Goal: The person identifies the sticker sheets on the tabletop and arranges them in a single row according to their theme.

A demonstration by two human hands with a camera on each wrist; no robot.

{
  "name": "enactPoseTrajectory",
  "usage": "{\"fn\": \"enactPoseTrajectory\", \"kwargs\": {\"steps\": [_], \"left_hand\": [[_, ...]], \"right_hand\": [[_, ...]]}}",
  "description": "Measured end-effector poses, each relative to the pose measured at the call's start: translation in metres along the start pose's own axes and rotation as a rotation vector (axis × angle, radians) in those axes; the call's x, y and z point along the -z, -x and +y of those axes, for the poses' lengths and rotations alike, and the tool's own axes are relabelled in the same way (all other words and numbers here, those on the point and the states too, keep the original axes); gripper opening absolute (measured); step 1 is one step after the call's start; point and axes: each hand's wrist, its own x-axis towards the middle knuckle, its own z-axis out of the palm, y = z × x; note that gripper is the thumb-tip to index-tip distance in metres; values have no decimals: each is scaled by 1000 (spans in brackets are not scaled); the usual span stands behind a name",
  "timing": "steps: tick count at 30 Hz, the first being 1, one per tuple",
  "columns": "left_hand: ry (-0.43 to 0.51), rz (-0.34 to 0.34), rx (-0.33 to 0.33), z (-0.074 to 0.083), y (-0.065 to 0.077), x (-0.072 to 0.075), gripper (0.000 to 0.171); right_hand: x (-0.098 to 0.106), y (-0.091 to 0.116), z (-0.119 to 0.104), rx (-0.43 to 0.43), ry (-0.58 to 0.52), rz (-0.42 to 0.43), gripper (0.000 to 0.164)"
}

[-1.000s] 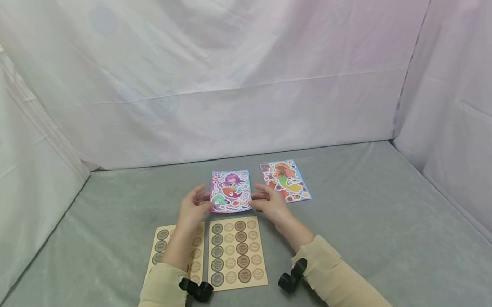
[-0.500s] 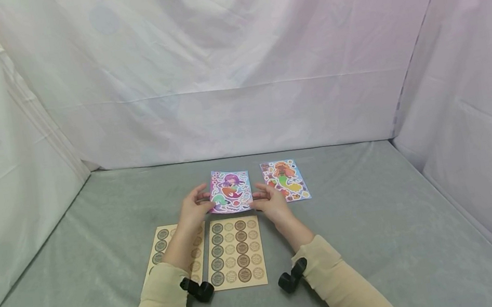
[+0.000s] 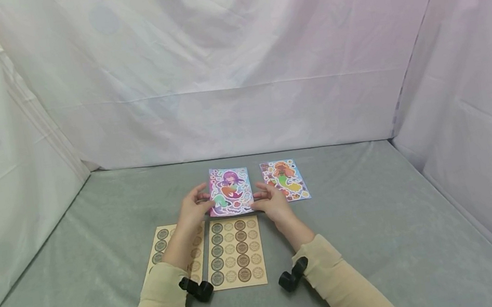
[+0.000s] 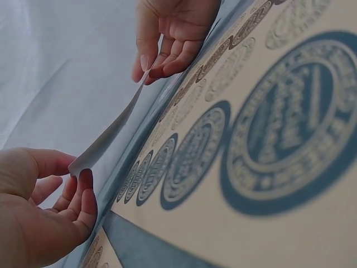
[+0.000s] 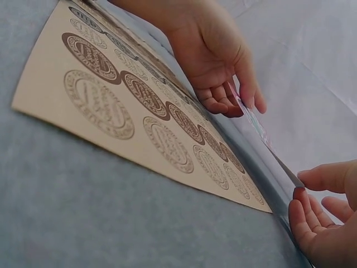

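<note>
Between my two hands is a purple-haired mermaid sticker sheet (image 3: 231, 192), bowed slightly and raised off the table in both wrist views. My left hand (image 3: 192, 209) pinches its near left corner between thumb and fingers. At the near right corner my right hand (image 3: 273, 204) pinches it the same way. In the left wrist view the sheet's pale underside (image 4: 109, 139) shows edge-on. Just right of my right hand lies a second sticker sheet (image 3: 286, 181), with an orange-haired mermaid, flat on the table.
Two tan sheets of round seal stickers lie nearer me: the right one (image 3: 235, 253) in full view, the left one (image 3: 156, 242) partly covered by my left forearm. The grey cloth-covered table (image 3: 378, 219) meets white hanging curtains (image 3: 241, 122) at the back and sides.
The purple-haired mermaid sheet has tilted up a little more toward me, its far edge rising slightly. Both hands keep nearly the same place, and the other sheets stay put.
</note>
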Motion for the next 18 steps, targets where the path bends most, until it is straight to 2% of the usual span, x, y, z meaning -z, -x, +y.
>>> {"fn": "enactPoseTrajectory", "kwargs": {"steps": [7, 18], "left_hand": [[1, -5, -10, -1, -2, 3, 59], [15, -48, -42, 9, 1, 4, 58]], "right_hand": [[2, 0, -4, -10, -10, -4, 66], [13, 0, -15, -8, -4, -37, 64]]}}
